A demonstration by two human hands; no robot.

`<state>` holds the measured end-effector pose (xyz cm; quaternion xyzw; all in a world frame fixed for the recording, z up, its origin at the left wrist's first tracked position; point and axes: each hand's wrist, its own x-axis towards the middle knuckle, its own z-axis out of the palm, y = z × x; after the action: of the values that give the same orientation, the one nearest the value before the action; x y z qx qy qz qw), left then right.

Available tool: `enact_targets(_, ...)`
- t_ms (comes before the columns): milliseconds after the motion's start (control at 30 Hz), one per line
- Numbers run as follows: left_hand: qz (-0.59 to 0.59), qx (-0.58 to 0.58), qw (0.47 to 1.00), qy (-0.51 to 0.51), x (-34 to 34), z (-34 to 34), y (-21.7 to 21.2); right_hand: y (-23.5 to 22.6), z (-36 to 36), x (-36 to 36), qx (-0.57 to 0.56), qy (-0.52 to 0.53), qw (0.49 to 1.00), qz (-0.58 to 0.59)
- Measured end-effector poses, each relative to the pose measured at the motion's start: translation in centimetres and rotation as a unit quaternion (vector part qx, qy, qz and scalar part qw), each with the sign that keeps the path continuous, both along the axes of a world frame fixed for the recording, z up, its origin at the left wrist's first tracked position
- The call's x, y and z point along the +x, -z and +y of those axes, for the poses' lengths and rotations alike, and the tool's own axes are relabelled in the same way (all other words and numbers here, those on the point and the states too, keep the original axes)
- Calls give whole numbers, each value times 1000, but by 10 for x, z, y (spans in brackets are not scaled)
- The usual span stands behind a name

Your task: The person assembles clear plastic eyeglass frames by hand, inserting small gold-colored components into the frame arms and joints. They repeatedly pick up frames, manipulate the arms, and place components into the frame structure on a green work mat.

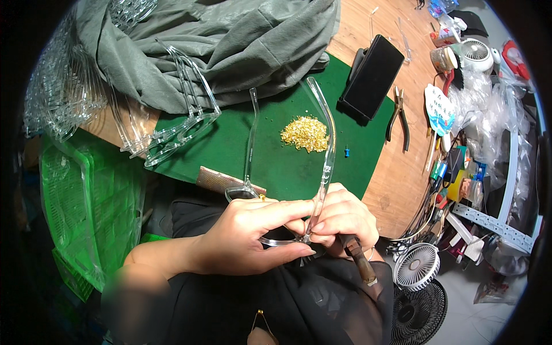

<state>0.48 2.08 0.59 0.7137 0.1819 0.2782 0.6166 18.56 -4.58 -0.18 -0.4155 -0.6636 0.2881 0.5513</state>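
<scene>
Both hands met over her lap: left hand (247, 233) pinched the clear glasses frame (322, 167) at its hinge, right hand (345, 221) gripped a wooden-handled tool (361, 261), probably seating a screw. Gold screws (305, 133) lay piled on the desk's green mat (276, 155); a blue-and-white fan-shaped sign (440, 109) stood right.

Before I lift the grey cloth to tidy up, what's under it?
Clear frames poke out from under the grey cloth at its lower left edge, on the wooden table. What else lies beneath is covered.
</scene>
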Motion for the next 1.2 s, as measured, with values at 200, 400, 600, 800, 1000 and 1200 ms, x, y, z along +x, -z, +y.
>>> enact_targets(200, 18, -4, 1000, 13, -2, 1, -1, -2, 1, 0, -2, -2, 1000, -1)
enact_targets(400, 5, -9, 1000, 10, -2, 1, -1, -1, 2, -2, 4, -6, 1000, 4)
enact_targets(600, -9, -19, 999, 30, -4, 5, -6, -12, -3, 11, -31, -10, 999, -21)
enact_targets(800, -33, -2, 998, 53, -3, 10, -2, -22, -13, 28, -176, -48, 944, -276)
enact_targets(1000, -18, 9, 999, 46, -6, 6, 1, -28, -8, 19, -189, -90, 928, -309)
enact_targets(1200, -10, 82, 996, 24, -8, 7, 2, -28, -7, 16, -164, -89, 914, -361)
